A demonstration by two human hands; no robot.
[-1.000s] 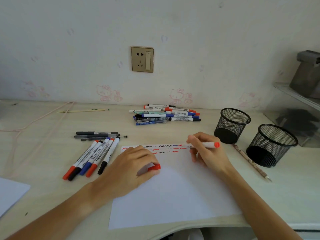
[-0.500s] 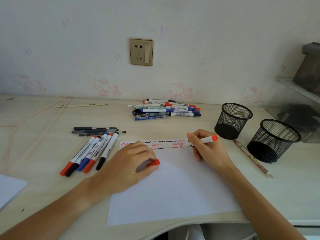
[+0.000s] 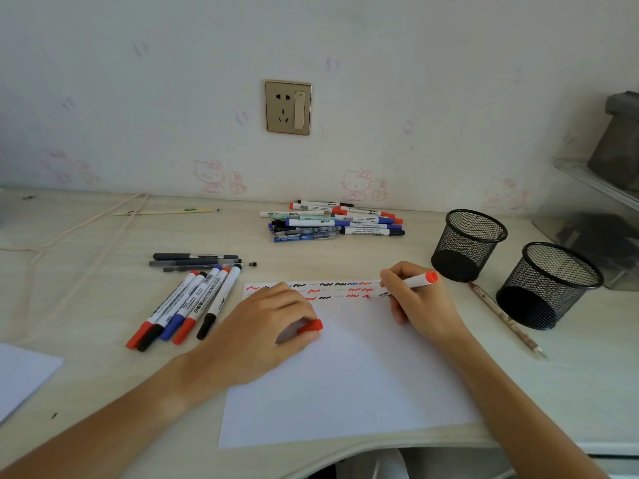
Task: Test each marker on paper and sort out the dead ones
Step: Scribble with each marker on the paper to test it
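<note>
Our right hand (image 3: 420,305) has moved the red marker (image 3: 413,282) down the paper (image 3: 345,375) on the table; a new red squiggle begins, so it works. Our left hand (image 3: 262,335) still pinches its cap (image 3: 310,327).

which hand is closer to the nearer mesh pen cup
Right. The right hand writes just left of the mesh cup; the left hand rests farther left on the paper.

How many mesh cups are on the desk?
2: one mesh cup beside the writing hand, the other mesh cup nearer the right edge. Neither looks hidden.
</note>
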